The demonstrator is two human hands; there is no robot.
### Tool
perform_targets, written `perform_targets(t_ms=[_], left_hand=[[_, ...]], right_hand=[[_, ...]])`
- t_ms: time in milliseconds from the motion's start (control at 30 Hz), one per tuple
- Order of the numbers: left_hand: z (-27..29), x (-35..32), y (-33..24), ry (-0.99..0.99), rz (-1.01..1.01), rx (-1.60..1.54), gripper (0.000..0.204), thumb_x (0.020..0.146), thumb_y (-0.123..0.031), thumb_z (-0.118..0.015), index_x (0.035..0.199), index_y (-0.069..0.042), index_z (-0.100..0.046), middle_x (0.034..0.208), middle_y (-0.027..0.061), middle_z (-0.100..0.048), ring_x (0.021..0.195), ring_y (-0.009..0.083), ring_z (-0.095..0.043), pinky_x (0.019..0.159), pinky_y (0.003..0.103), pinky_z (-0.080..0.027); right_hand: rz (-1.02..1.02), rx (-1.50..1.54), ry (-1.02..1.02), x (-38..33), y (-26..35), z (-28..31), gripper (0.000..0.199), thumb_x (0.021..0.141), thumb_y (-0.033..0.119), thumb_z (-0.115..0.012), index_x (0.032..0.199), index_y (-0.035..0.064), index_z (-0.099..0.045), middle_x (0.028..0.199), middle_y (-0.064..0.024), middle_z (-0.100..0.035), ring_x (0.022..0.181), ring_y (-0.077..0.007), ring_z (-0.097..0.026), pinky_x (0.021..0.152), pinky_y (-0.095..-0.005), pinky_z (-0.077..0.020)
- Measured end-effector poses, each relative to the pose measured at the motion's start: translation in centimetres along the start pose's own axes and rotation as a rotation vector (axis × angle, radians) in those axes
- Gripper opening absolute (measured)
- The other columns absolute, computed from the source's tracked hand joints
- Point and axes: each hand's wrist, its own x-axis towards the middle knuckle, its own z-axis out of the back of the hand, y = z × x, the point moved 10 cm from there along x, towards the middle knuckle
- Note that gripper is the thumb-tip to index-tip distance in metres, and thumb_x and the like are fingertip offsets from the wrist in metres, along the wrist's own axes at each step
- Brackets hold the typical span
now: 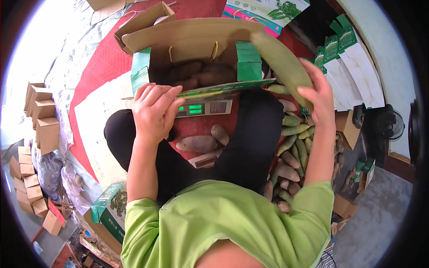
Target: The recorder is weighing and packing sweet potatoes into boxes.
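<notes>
An open cardboard carton point(192, 38) with green side flaps and yellow rope handles stands in front of me on a scale point(220, 108) with a lit green display. Dark, shaded tubers point(215, 75) lie inside it. My left hand point(154, 103) is closed over the carton's near flap at its left part. Gripped in my right hand point(318, 91) is a long green radish point(281, 62), slanting up and left beside the carton's right side flap; its far end is blurred. Brownish tubers point(196, 144) rest on the red floor covering between my legs.
At my right lies a pile of green radishes and pinkish-brown tubers point(290, 169). Folded white-and-green cartons point(353, 71) lean near the wall, by a black fan point(393, 124). Brown boxes point(47, 129) stand at far left. A green printed carton point(109, 210) sits beside my left elbow.
</notes>
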Motion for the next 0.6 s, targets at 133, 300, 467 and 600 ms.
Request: perform_targets(t_ms=[133, 300, 467, 600], left_hand=[[0.1, -0.1, 0.2, -0.012, 0.021, -0.004, 0.019, 0.077, -0.019, -0.073, 0.091, -0.006, -0.071, 0.081, 0.0052, -0.066, 0.075, 0.0236, -0.062, 0.079, 0.038, -0.047], [-0.2, 0.1, 0.5, -0.034, 0.037, -0.027, 0.016, 0.079, -0.015, -0.071, 0.091, -0.004, -0.071, 0.080, 0.0077, -0.065, 0.076, 0.0246, -0.062, 0.080, 0.038, -0.047], [0.1, -0.5, 1.3, -0.022, 0.114, -0.013, 0.013, 0.082, -0.009, -0.069, 0.093, -0.003, -0.072, 0.079, 0.0081, -0.065, 0.076, 0.0227, -0.061, 0.079, 0.034, -0.045], [-0.3, -0.2, 0.7, -0.044, 0.077, 0.011, 0.012, 0.085, -0.009, -0.067, 0.094, -0.004, -0.073, 0.082, 0.0066, -0.067, 0.079, 0.0209, -0.061, 0.080, 0.032, -0.045]], right_hand=[[0.007, -0.212, 0.318, 4.7, 2.2, -8.1, 0.062, 0.072, 0.009, -0.066, 0.131, 0.0004, -0.051, 0.120, -0.0103, -0.060, 0.110, -0.0175, -0.057, 0.095, -0.0308, -0.0448], [0.184, -0.466, 0.512, 7.9, 0.3, -15.9, 0.058, 0.076, 0.011, -0.068, 0.131, 0.0027, -0.053, 0.112, -0.0089, -0.063, 0.104, -0.0172, -0.059, 0.091, -0.0316, -0.0470], [0.261, -0.279, 0.272, 6.4, 2.2, -11.8, 0.052, 0.084, 0.011, -0.066, 0.131, -0.0029, -0.050, 0.113, -0.0131, -0.063, 0.104, -0.0172, -0.059, 0.091, -0.0312, -0.0484], [0.002, -0.043, -0.002, 2.0, -3.1, -0.6, 0.045, 0.084, 0.011, -0.068, 0.125, -0.0015, -0.056, 0.111, -0.0097, -0.065, 0.100, -0.0154, -0.060, 0.084, -0.0297, -0.0502]])
